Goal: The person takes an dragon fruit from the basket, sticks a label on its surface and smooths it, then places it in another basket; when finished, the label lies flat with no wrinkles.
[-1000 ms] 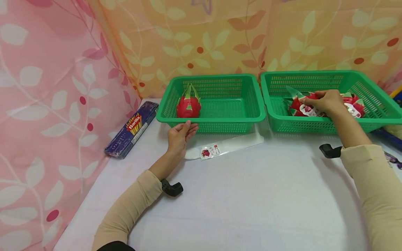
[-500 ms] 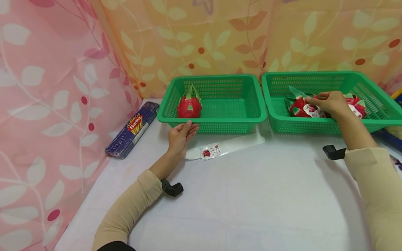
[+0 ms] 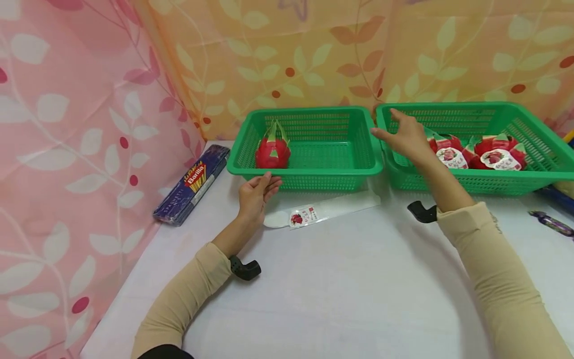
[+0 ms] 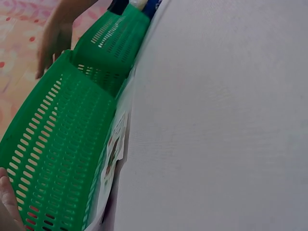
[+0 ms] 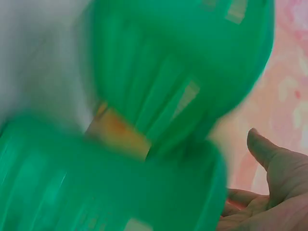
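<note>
In the head view, my left hand (image 3: 253, 199) is at the front rim of the left green basket (image 3: 309, 172), its fingers loosely extended against it. Inside that basket stands one red dragon fruit (image 3: 272, 152) with green leaf tips. My right hand (image 3: 405, 137) hovers over the left end of the right green basket (image 3: 475, 182), thumb and fingers spread, holding nothing. Two dragon fruits lie in that basket, the right one (image 3: 500, 149) and the left one (image 3: 450, 152), both with round white labels. The right wrist view, blurred, shows my right hand (image 5: 274, 192) beside the baskets.
Before the left basket lies a flat clear bag (image 3: 323, 209) with a dragon fruit label. A blue Barilla spaghetti pack (image 3: 193, 184) lies left of it. On the far right is a purple wrapped stick (image 3: 553, 222). Patterned cloth walls stand behind and left.
My right hand has let go of the left labelled dragon fruit in the right basket and moved left, opening its fingers. My left hand has stayed at the left basket's rim.
</note>
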`<state>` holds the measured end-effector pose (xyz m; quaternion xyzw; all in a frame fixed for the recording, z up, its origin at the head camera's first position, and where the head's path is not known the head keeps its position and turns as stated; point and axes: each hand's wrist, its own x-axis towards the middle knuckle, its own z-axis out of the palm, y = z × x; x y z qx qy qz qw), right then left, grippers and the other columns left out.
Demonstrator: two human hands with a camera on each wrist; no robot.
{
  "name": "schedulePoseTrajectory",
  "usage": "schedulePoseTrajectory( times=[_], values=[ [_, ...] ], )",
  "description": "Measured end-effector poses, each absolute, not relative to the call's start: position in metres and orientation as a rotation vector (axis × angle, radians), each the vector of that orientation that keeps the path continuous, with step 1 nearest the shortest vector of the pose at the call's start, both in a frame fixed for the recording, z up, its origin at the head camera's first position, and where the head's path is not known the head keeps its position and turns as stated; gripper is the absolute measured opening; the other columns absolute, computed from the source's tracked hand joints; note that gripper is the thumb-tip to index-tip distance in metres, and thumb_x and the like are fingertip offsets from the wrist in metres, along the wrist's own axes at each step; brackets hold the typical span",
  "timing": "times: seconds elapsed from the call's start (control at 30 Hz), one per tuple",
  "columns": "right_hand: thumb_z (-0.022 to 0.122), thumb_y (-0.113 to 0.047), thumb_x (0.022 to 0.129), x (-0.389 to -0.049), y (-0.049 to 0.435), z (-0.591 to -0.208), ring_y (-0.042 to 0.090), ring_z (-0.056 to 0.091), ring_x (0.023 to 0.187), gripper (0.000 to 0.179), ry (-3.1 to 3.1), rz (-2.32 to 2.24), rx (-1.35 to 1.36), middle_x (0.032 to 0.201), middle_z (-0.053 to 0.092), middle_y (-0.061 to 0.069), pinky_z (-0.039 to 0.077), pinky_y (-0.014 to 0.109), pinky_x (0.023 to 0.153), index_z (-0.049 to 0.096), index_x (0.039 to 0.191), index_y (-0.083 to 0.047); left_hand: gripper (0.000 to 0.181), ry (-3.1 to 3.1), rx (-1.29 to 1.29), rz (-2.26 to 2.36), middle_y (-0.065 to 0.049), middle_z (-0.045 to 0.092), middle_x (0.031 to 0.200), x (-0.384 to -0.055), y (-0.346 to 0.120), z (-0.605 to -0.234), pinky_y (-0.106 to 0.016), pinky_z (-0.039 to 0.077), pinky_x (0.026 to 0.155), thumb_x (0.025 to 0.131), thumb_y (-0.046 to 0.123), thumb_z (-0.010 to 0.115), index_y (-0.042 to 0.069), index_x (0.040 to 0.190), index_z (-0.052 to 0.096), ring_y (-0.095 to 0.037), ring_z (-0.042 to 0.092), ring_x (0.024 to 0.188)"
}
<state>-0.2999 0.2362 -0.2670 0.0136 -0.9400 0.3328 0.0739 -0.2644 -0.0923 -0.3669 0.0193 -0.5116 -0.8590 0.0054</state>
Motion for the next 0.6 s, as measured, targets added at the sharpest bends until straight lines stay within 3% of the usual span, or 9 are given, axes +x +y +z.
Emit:
schedulePoseTrajectory(
  times=[0.33, 0.6],
  values=[
    [0.058, -0.046, 0.087, -0.339, 0.126, -0.284, 0.034, 0.029, 0.136, 0.082, -2.885, 1.207, 0.171, 0.145, 0.034, 0.020, 0.029, 0.045, 0.110, 0.019, 0.146, -0.005, 0.016, -1.554, 0.125, -2.723, -0.004, 0.071, 0.074, -0.268, -0.101, -0.368, -0.017, 0.055, 0.065, 0.093, 0.016, 0.054, 0.002, 0.089, 0.061, -0.011, 0.069, 0.071],
    [0.060, -0.047, 0.085, -0.357, 0.074, -0.288, 0.029, 0.027, 0.138, 0.084, -2.893, 1.331, 0.114, 0.149, 0.029, 0.015, 0.030, 0.041, 0.111, 0.019, 0.146, -0.005, 0.014, -1.560, 0.118, -2.704, -0.003, 0.071, 0.073, -0.267, -0.100, -0.367, -0.018, 0.055, 0.067, 0.093, 0.013, 0.054, 0.003, 0.086, 0.060, -0.011, 0.069, 0.070]
  ],
)
